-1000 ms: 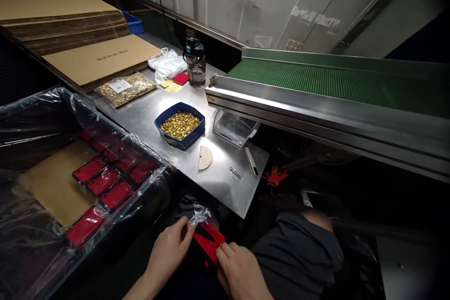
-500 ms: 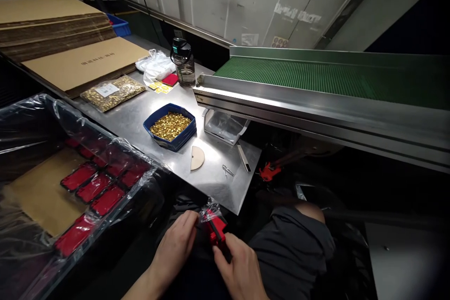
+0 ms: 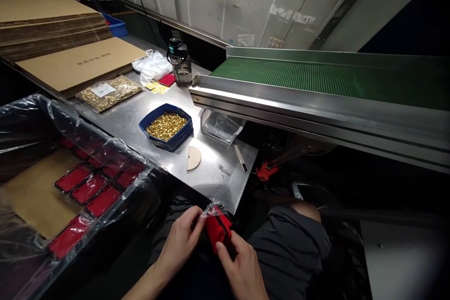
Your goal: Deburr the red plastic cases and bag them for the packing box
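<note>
Both my hands hold a small red and black part (image 3: 218,228) in a clear plastic bag over my lap, just below the near edge of the steel table (image 3: 211,183). My left hand (image 3: 183,241) grips its left side with fingers curled around the bag. My right hand (image 3: 242,269) pinches its lower right end. A blue tray of small brass pieces (image 3: 166,126) sits on the table ahead. To my left, a plastic-lined crate (image 3: 42,117) holds several similar red parts (image 3: 91,185) on cardboard.
A green conveyor belt (image 3: 316,77) in a steel frame runs to the right. On the table lie a half-round wooden piece (image 3: 193,157), a small metal clip (image 3: 222,170), a clear tub (image 3: 221,126), a bag of brass pieces (image 3: 108,93), a bottle (image 3: 179,63). Flat cardboard stacks (image 3: 70,61) lie far left.
The view has shifted a little to the right. My hands have turned the bagged red part and lifted it slightly nearer the table edge.
</note>
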Available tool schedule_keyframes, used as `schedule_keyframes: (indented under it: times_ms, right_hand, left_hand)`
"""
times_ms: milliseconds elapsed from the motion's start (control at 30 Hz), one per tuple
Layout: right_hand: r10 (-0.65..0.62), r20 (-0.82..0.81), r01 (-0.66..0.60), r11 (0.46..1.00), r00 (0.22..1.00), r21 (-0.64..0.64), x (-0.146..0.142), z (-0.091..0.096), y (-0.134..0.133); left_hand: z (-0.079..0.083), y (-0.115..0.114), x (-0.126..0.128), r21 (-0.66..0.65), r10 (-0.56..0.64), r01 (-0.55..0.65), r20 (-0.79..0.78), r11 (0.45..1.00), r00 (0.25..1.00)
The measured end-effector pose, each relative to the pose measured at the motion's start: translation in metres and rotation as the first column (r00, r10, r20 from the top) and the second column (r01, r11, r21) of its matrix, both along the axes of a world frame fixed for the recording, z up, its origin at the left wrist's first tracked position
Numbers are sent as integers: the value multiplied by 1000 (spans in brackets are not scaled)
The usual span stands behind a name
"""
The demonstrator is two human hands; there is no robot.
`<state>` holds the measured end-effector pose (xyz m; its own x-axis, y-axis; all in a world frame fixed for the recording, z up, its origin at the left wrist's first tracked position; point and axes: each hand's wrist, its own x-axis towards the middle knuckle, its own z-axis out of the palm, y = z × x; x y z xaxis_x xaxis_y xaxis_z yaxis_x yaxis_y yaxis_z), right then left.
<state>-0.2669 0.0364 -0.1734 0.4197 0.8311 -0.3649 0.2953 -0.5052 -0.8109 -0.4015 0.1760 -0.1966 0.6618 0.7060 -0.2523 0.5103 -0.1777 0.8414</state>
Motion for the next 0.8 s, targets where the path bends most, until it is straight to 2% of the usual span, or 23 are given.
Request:
schedule_keyframes:
  times_ms: [67,133,200,333,433,500,567,667,700,733,800]
  right_hand:
    - [43,61,-43,999,997,-6,1,1,-2]
    - [126,154,-119,991,980,-56,4,3,-3]
    - [161,186,-142,984,969,-108,10,8,-1]
    - [-8,23,9,1000,1000,-22,20,10,3]
    - [-111,-172,129,987,979,93,17,2,3]
    - [-141,-269,184,972,953,144,11,-5,1]
    - [-120,-304,172,973,945,151,6,-7,-1]
    - [49,-263,-24,995,963,98,6,1,-2]
    - [120,-229,-106,992,966,75,7,5,-1]
    - [182,-175,-176,983,967,51,9,9,-1]
    - [251,-9,-251,968,968,-12,10,16,0]
  left_hand:
    - [1,-8,-2,136,-95,92,12,986,995]
    - [1,-17,-4,312,-205,197,-6,930,979]
    - [0,-25,-5,424,-258,249,-38,871,965]
    - [2,-34,-2,377,-245,271,-116,886,963]
    - [10,-37,0,313,-275,326,-195,892,941]
    - [16,-38,0,330,-319,363,-181,871,930]
    - [21,-39,-1,405,-380,389,-106,827,919]
    - [27,-40,-2,548,-458,375,16,748,889]
    - [28,-41,-2,565,-455,351,48,747,889]
    - [30,-41,-2,540,-426,320,79,778,901]
    - [33,-43,-1,346,-283,226,121,911,952]
